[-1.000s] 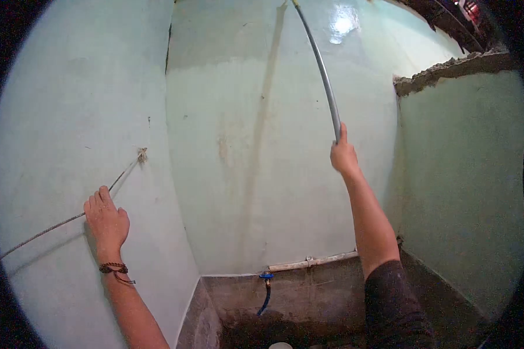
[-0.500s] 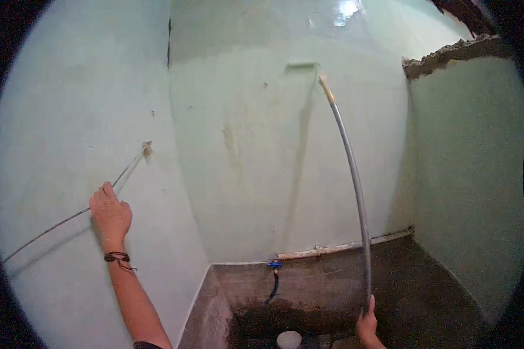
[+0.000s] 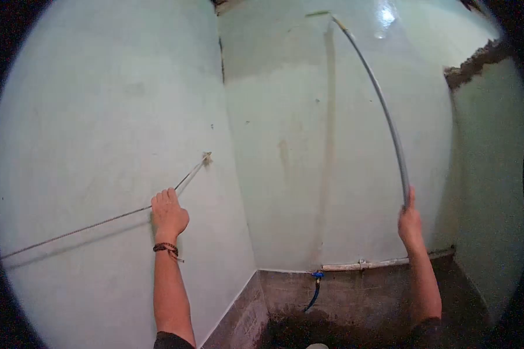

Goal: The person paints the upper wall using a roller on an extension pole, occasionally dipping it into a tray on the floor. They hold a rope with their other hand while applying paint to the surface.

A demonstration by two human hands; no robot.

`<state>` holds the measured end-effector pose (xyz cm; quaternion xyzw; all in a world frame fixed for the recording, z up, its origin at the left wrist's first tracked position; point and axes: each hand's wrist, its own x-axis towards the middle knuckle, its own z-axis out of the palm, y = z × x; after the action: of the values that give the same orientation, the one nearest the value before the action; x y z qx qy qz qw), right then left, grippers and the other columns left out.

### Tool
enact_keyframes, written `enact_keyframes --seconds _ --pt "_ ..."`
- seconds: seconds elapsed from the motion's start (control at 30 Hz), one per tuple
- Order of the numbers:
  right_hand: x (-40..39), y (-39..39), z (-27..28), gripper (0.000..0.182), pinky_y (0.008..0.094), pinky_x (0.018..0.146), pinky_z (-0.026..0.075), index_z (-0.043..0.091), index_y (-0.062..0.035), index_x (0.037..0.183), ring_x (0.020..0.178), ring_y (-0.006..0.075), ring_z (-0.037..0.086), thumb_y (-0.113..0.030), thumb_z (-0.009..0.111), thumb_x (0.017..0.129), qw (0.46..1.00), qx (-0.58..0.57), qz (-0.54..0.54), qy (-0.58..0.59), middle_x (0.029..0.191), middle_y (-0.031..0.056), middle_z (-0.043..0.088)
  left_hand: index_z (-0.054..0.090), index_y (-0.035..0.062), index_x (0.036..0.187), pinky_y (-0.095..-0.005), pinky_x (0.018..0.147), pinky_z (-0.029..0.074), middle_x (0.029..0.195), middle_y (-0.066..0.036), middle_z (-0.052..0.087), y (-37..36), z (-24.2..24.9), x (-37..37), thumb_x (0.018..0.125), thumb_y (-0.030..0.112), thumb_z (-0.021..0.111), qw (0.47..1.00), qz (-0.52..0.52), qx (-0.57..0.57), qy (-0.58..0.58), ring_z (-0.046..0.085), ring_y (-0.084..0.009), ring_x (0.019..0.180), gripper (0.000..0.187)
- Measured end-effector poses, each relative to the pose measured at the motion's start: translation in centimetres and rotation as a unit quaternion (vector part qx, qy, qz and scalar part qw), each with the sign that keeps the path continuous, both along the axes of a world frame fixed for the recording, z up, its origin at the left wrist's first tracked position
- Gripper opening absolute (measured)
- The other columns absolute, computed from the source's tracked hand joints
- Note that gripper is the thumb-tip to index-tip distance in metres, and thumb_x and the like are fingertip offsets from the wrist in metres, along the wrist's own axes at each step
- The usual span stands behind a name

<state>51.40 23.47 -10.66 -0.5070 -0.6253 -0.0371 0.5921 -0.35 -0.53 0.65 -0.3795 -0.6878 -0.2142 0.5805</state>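
My left hand (image 3: pixel 169 213) is closed around a thin rope (image 3: pixel 93 225), which is tied to a fixing (image 3: pixel 207 157) in the left wall and runs off to the left edge. Raised at the right, my right hand (image 3: pixel 410 224) grips the lower part of a long grey pole (image 3: pixel 384 104), which looks curved in this view. A paint roller (image 3: pixel 318 13) tops the pole and lies against the upper part of the back wall (image 3: pixel 273 192). The roller's frame is hard to make out at this distance.
A blue valve (image 3: pixel 318 274) with a dark hose hangs below a whitish pipe (image 3: pixel 384 263) along the back wall. The right wall has a broken, rough top edge (image 3: pixel 477 65). A pale round container (image 3: pixel 317 346) shows at the bottom edge.
My right hand has risen with the pole, and the roller has moved higher up the back wall. The view has turned left and up. My left hand stays on the rope.
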Motion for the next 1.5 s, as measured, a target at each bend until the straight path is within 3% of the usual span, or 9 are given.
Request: enact_keyframes --seconds 0.13,0.4,0.47,0.57,0.83,1.1,1.2,1.33,1.5 --pt "-2.6 0.7 -1.5 0.064 0.0492 0.054 0.042 0.007 -0.0220 0.139 0.060 0.0404 0.055 -0.007 0.041 0.087 1.000 -0.009 -0.016 0.003 0.066 0.0245 0.054 0.043 -0.0043 0.108 -0.0397 0.085 0.034 0.097 -0.016 0.050 -0.4 0.4 1.0 0.064 0.011 0.055 0.995 0.008 -0.058 -0.080 0.047 -0.0304 0.094 0.048" --pt "-0.6 -9.1 -27.7 0.079 0.0454 0.068 0.044 -0.003 -0.0211 0.141 0.074 0.0397 0.057 0.000 0.046 0.082 0.991 -0.127 0.039 0.003 0.084 0.0238 0.057 0.044 -0.0047 0.110 -0.0382 0.087 0.033 0.098 -0.016 0.050 0.5 -0.2 0.4 0.065 0.008 0.051 0.999 0.015 -0.010 -0.041 0.046 -0.0290 0.094 0.047" --pt "-0.9 -13.2 -31.8 0.051 0.0419 0.063 0.044 0.027 -0.0102 0.133 0.068 0.0331 0.056 -0.006 0.044 0.086 0.972 -0.226 -0.062 0.017 0.076 0.0187 0.056 0.044 -0.0045 0.109 -0.0381 0.087 0.033 0.097 -0.016 0.050 0.3 0.3 1.1 0.064 0.008 0.052 0.998 0.013 -0.002 -0.063 0.046 -0.0290 0.093 0.047" --pt "0.2 -19.9 -30.2 0.048 0.0314 0.051 0.040 0.028 -0.0071 0.135 0.055 0.0205 0.047 -0.013 0.045 0.090 0.956 -0.287 0.032 0.052 0.102 0.0171 0.056 0.044 -0.0040 0.109 -0.0380 0.087 0.033 0.097 -0.015 0.049 0.6 0.2 1.5 0.064 0.009 0.052 0.998 0.026 0.019 -0.047 0.045 -0.0287 0.094 0.048" --pt "0.6 -24.1 -26.4 0.023 0.0294 0.057 0.039 0.052 -0.0035 0.090 0.059 0.0162 0.042 -0.025 0.059 0.085 0.947 -0.166 0.199 0.188 0.066 0.0015 0.044 0.043 -0.0039 0.110 -0.0381 0.089 0.032 0.099 -0.015 0.048 0.5 0.1 1.5 0.065 0.007 0.051 0.996 0.042 0.001 -0.080 0.045 -0.0284 0.095 0.047" --pt "-1.2 -23.8 -23.9 0.026 0.0276 0.054 0.034 0.048 -0.0049 0.082 0.059 0.0097 0.035 -0.029 0.044 0.092 0.911 -0.157 0.287 0.253 0.066 -0.0004 0.036 0.045 -0.0038 0.108 -0.0462 0.104 0.018 0.127 -0.021 0.037 2.6 -1.5 3.8 0.065 0.006 0.054 0.993 0.051 0.107 0.013 0.031 -0.0334 0.121 0.046" --pt "-4.1 -21.5 -23.8 0.033 0.0276 0.052 0.036 0.048 -0.0051 0.080 0.057 0.0097 0.040 -0.033 0.037 0.094 0.950 -0.092 0.205 0.217 0.063 -0.0005 0.039 0.049 0.0031 0.109 -0.0495 0.107 0.006 0.141 -0.022 0.017 7.3 -5.0 10.3 0.068 0.017 0.063 0.967 -0.250 0.029 0.041 0.010 -0.0354 0.133 0.046" --pt "-5.7 -20.8 -23.6 0.035 0.0297 0.048 0.036 0.048 -0.0035 0.081 0.049 0.0137 0.039 -0.033 0.036 0.094 0.935 -0.147 0.236 0.222 0.059 0.0014 0.040 0.050 0.0031 0.109 -0.0542 0.099 0.025 0.135 -0.025 0.029 11.3 -12.9 26.7 0.070 0.025 0.067 0.764 -0.636 -0.111 -0.016 0.030 -0.0403 0.124 0.048" --pt "-4.9 -21.9 -22.3 0.034 0.0314 0.049 0.035 0.047 -0.0006 0.083 0.051 0.0161 0.037 -0.031 0.036 0.093 0.972 -0.139 0.115 0.154 0.060 0.0088 0.040 0.043 -0.0001 0.117 -0.0552 0.100 0.022 0.140 -0.025 0.016 13.3 -17.5 37.5 0.072 0.030 0.061 0.730 -0.649 -0.209 -0.050 0.021 -0.0395 0.129 0.056"
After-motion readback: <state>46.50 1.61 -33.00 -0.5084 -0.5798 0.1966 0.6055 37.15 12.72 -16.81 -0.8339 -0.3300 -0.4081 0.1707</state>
